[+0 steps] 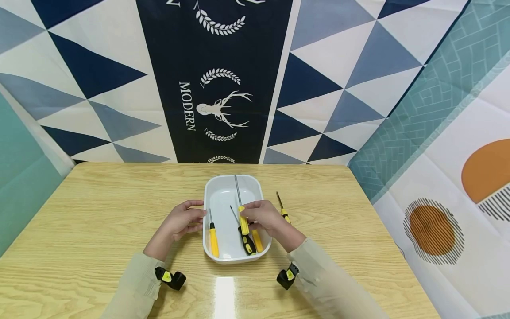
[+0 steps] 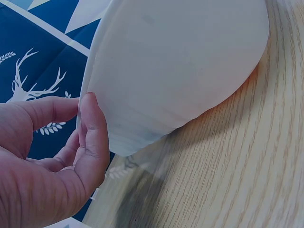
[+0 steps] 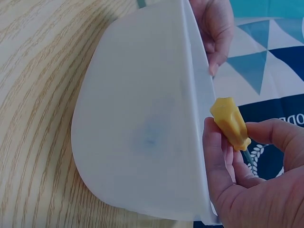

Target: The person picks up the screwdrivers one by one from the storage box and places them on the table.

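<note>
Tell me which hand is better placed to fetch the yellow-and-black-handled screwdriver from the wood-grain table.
Probably the right hand: it is nearer that screwdriver, though it must first release the yellow-handled screwdriver. The left hand holds the left rim of the white rectangular tray.

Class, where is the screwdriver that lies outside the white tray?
In the head view, the screwdriver lies on the wooden table, just to the right of the white tray, with its handle end beside the person's right wrist.
</note>
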The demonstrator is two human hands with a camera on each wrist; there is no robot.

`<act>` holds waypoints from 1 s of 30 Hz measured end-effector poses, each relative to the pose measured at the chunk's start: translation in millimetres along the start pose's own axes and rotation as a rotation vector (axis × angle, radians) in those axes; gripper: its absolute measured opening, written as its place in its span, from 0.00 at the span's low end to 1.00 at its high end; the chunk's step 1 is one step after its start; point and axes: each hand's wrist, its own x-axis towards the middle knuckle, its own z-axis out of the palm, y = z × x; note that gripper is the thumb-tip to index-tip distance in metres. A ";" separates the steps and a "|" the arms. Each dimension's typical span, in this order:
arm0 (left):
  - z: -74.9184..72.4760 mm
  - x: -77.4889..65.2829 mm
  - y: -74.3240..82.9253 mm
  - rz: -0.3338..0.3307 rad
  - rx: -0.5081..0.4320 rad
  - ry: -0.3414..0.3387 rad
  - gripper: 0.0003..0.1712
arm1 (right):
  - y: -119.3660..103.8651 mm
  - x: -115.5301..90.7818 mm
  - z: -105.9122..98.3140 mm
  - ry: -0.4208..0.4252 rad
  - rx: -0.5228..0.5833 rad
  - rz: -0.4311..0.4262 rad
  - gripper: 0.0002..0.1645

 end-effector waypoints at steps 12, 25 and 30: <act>0.1 0.2 -0.6 0.001 -0.004 -0.003 0.30 | -0.7 0.7 -6.2 0.029 0.023 0.013 0.19; -0.3 -0.1 -0.9 0.001 -0.006 -0.008 0.30 | -1.6 -0.3 -10.6 0.028 0.043 -0.004 0.19; -0.3 0.2 -1.0 -0.001 -0.008 -0.009 0.30 | -7.4 -8.1 -10.7 0.025 0.043 -0.009 0.19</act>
